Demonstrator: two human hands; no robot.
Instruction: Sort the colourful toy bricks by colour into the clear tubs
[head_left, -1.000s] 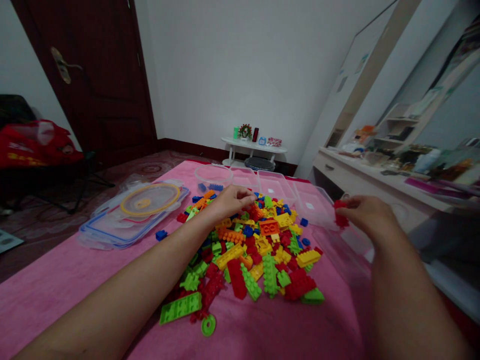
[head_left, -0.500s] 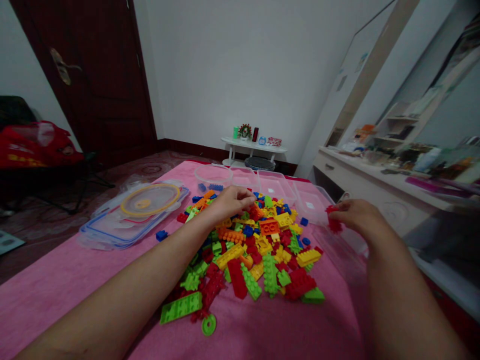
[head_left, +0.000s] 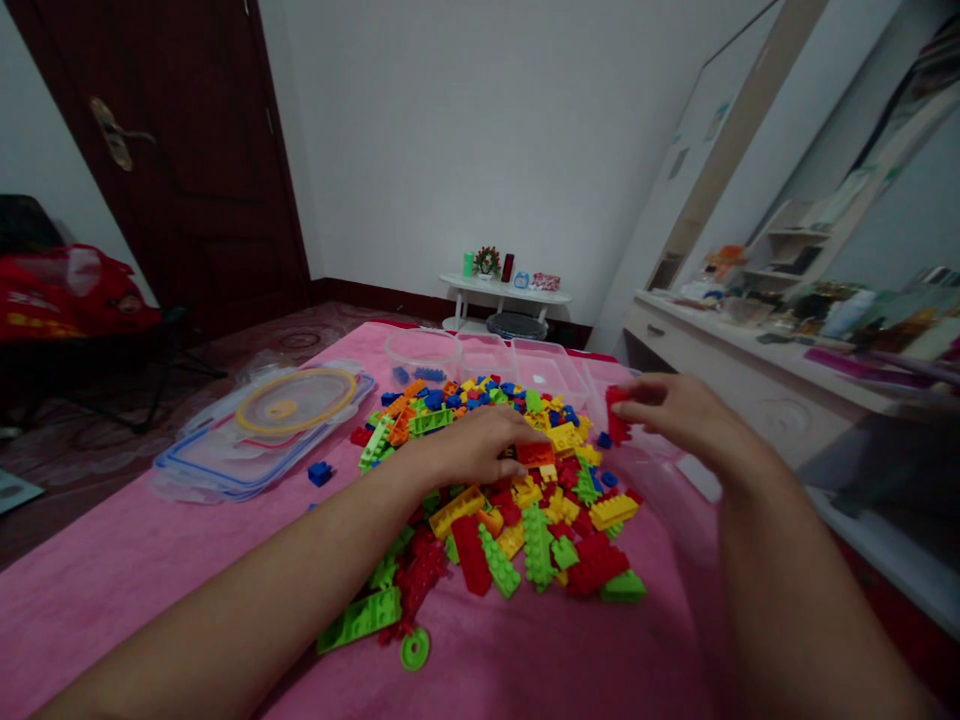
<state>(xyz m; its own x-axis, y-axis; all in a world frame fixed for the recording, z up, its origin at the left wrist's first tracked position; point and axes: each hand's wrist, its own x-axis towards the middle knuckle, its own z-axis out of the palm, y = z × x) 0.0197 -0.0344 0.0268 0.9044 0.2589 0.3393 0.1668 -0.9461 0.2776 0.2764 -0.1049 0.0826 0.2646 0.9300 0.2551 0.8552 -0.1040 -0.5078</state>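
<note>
A mixed heap of toy building bricks point(head_left: 538, 545) in red, green, yellow, orange and blue lies on the pink cloth. My left hand point(head_left: 480, 445) reaches over the middle of it, thumb and fingers apart, with an orange brick point(head_left: 537, 454) just at the fingertips. Whether they touch it is hard to tell. Pinched between the thumb and fingers of my right hand point(head_left: 679, 410) is a red toy brick point(head_left: 616, 414), held up at the right of the heap, in front of the clear boxes. Part of the heap is hidden under my left forearm.
Clear plastic boxes point(head_left: 551, 370) line the far edge of the table, and the round one point(head_left: 424, 350) holds blue bricks. Stacked lids point(head_left: 225, 450) lie at the left. A single blue brick point(head_left: 319, 473) and a green ring point(head_left: 415, 650) sit apart. A dresser point(head_left: 750, 360) stands on the right.
My left hand has shifted right and nearer over the heap, towards the orange brick. My right hand has moved left with the red brick, which now stands more upright.
</note>
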